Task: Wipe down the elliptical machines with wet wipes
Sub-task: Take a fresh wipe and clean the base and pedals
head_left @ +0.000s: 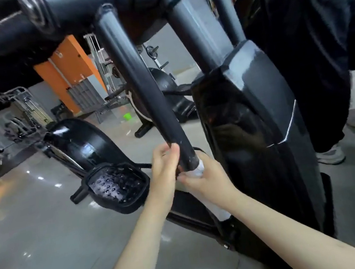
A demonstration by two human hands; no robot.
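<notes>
Left hand (165,170) gripping; right hand (208,180) pinching; forearms outstretched.

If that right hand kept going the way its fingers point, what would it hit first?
Probably the left hand, gripping the black swing arm near its lower end. The right hand, holding a white wipe against that end, points up-left toward it, though depth is unclear.

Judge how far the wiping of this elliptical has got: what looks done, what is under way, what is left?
Done: unclear; the pedal glistens, perhaps already wiped. Under way: the left hand grips the black bar while the right hand holds a white wipe round its lower end. Left: probably the grey post and the side cover.
</notes>
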